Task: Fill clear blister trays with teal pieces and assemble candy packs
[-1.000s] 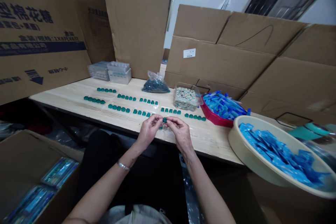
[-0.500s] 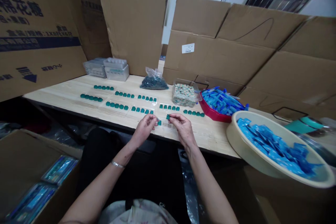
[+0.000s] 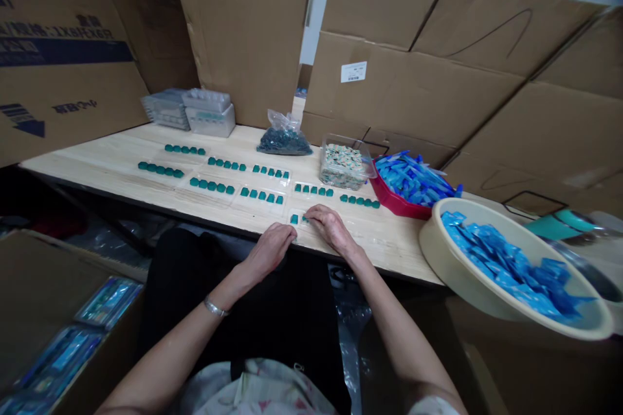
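**Green block (image 3: 294,219) just beyond the left hand (image 3: 270,249), another at the right hand (image 3: 331,228)**

The green block, small and angular, sits in a clear, shallow plastic tray near the front edge of the pale wood-grained tabletop (image 3: 394,240). Just right of it, a second green block (image 3: 305,218) lies partly covered by the right hand's fingertips. That grip is narrow; whether it pinches the block or only touches it, I cannot tell. The left grip is drawn together just nearer the wearer than the first block; what lies between its fingers, I cannot tell.

Beyond are rows of green blocks (image 3: 212,185), a crinkled clear bag (image 3: 283,141) of dark bits, a see-through tub (image 3: 343,185) of speckled pieces, a glossy red dish (image 3: 402,212) of blue slips and a smooth cream basin (image 3: 433,249) of blue packets.

Chinese characters and a downward arrow mark the brown corrugated carton (image 3: 73,91). A white label (image 3: 354,72) carries print too small to read.
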### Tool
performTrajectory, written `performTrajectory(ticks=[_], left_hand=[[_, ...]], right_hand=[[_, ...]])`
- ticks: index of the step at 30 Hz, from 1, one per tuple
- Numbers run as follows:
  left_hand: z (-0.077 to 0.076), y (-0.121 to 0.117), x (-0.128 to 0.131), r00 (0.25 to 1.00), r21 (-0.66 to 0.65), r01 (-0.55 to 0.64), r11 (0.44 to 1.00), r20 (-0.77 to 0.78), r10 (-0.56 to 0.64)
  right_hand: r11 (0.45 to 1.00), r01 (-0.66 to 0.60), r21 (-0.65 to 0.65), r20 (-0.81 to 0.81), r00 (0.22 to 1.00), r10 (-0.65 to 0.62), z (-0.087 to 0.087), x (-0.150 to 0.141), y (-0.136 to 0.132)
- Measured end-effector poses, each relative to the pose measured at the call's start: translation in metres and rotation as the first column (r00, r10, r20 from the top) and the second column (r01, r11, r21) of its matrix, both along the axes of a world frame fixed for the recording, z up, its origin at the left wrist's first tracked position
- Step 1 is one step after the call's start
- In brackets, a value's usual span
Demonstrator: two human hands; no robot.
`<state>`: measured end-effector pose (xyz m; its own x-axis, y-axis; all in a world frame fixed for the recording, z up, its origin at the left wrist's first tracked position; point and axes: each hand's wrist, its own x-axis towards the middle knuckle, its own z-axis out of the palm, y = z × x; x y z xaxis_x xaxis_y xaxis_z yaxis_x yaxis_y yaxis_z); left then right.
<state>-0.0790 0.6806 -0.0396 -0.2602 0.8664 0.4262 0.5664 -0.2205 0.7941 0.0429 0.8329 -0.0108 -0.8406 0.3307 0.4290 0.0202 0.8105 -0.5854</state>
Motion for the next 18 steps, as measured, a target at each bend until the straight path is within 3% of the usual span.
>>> performTrajectory(ticks=[5, 8, 11, 13, 18], left_hand=[[0.002, 0.000, -0.001, 0.982, -0.021, -0.025, 0.999, 0.187, 0.029], [0.008, 0.004, 0.001, 0.916, -0.072, -0.081, 0.994, 0.389, 0.103], [0.018, 0.011, 0.003, 0.800, -0.094, -0.092, 0.991, 0.586, 0.130], [0.024, 0.016, 0.005, 0.738, -0.070, -0.075, 0.995, 0.667, 0.102], [0.030, 0.023, 0.012, 0.654, 0.009, -0.010, 1.000, 0.756, 0.000]], right_hand=[[0.998, -0.015, -0.061, -0.010, 1.000, 0.014, 0.001, -0.003, 0.004], [0.970, 0.051, -0.238, -0.061, 0.996, -0.067, 0.002, -0.002, 0.004], [0.834, 0.103, -0.542, -0.093, 0.979, -0.181, 0.008, 0.001, -0.003], [0.738, 0.093, -0.668, -0.105, 0.971, -0.217, 0.013, 0.003, -0.010], [0.682, 0.086, -0.726, -0.155, 0.946, -0.284, 0.016, 0.007, -0.025]])
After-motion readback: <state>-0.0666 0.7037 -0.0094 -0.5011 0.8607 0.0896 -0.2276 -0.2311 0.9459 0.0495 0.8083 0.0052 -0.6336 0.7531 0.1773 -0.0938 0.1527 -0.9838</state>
